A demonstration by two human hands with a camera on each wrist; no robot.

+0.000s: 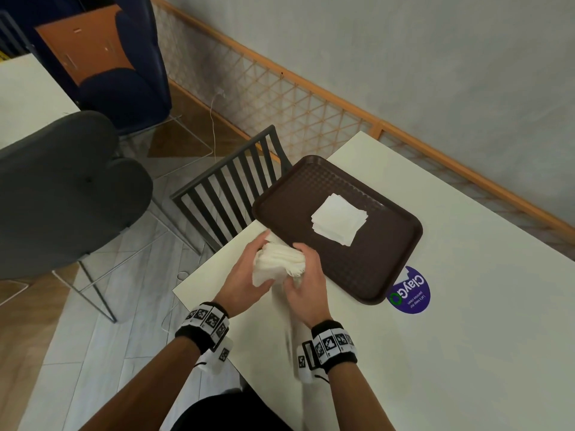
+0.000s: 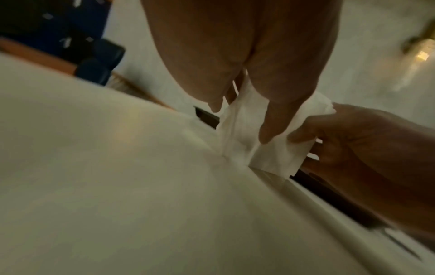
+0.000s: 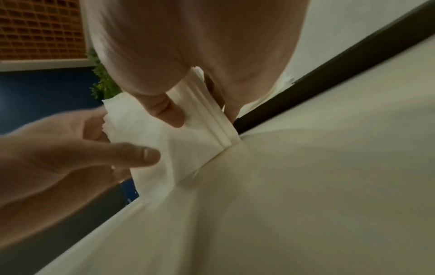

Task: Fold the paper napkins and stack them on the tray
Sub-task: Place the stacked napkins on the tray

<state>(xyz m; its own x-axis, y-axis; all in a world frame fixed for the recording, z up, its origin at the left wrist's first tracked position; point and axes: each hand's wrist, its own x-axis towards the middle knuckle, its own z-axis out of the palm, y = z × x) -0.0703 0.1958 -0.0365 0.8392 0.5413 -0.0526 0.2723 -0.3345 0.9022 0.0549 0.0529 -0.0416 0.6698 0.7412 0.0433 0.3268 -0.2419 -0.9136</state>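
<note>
A bundle of white paper napkins stands on the white table, just left of the brown tray. My left hand grips its left side, thumb across the paper. My right hand grips the right side, with its thumb pressed on the bundle. In the left wrist view the napkins show between my left thumb and the right hand; their lower edge meets the table top. A stack of folded napkins lies in the middle of the tray.
A round purple sticker lies on the table by the tray's near corner. A dark slatted chair is tucked at the table's left edge, with a grey padded chair further left. A lattice partition runs behind the table.
</note>
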